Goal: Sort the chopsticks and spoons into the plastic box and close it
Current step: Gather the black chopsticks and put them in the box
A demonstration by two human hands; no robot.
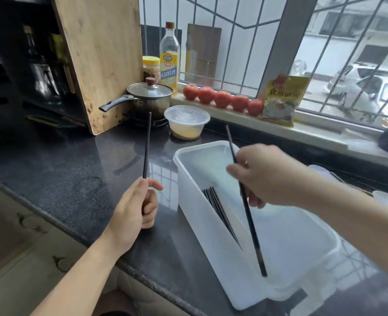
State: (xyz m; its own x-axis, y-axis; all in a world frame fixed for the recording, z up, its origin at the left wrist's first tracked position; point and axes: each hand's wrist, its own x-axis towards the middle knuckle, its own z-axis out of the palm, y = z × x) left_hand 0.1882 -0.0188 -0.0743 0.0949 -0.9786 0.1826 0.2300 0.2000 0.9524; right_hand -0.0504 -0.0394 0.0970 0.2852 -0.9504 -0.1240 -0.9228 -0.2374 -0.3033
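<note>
Head view: my left hand (133, 210) pinches one chopstick (146, 145) upright over the table (74, 169); right hand (263, 174) grips another chopstick (250, 215) slanting into the open plastic box (213, 236) beside the bundle (220, 213); I'd lay it flat alongside

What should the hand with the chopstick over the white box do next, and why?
Probably lower it and let go. The right hand holds a chopstick slanting down into the open plastic box, next to a bundle of chopsticks already lying inside. The left hand holds another chopstick upright, waiting its turn.
</note>
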